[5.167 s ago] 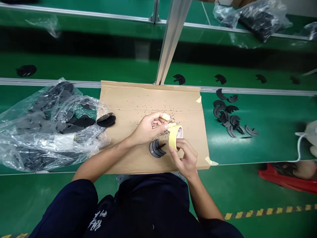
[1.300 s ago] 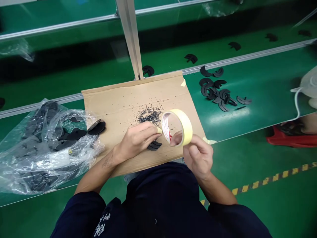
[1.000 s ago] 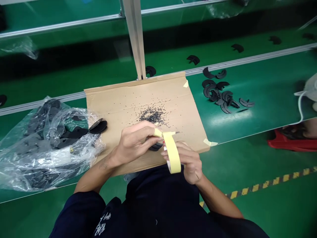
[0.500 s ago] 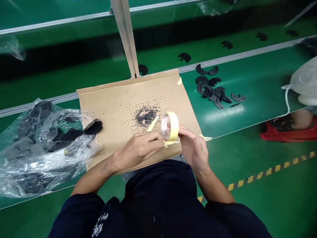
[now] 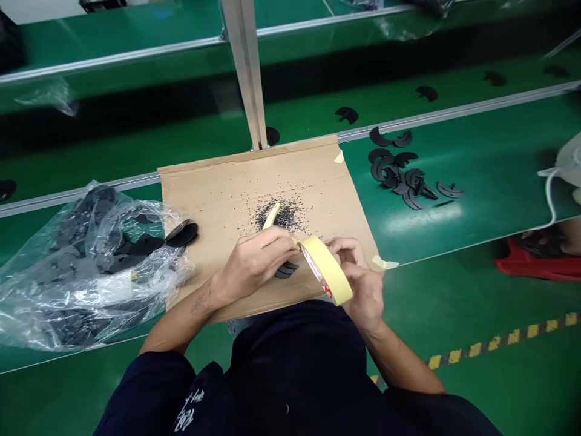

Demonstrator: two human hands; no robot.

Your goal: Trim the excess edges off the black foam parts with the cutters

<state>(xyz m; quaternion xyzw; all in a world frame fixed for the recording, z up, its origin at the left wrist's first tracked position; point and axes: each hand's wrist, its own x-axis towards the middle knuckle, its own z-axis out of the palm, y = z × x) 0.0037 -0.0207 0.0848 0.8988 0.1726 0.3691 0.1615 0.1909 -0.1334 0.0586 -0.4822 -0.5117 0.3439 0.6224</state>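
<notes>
A roll of yellow masking tape (image 5: 327, 271) is tilted in front of my body, over the near part of the cardboard sheet (image 5: 204, 178). My right hand (image 5: 364, 287) grips the roll from its right side, fingers bent. My left hand (image 5: 259, 261) pinches tape close to the roll's upper left edge. From that hand a strip of tape (image 5: 272, 215) sticks up, in front of a scatter of tiny black pieces (image 5: 290, 215) on the cardboard. Just beneath my left fingers lies a black curved part (image 5: 285, 270), partly hidden.
A clear plastic bag (image 5: 59, 272) of black parts lies left, with black discs (image 5: 182, 234) at its mouth. Several black curved parts (image 5: 393, 169) are piled on the green bench right of the cardboard. A metal post (image 5: 247, 72) rises behind. A white fan (image 5: 571, 166) stands far right.
The roll has turned from nearly upright to slanted and come lower and nearer. My right fingers have curled round it. The camera view has shifted slightly, and a black curved part now shows below my left hand.
</notes>
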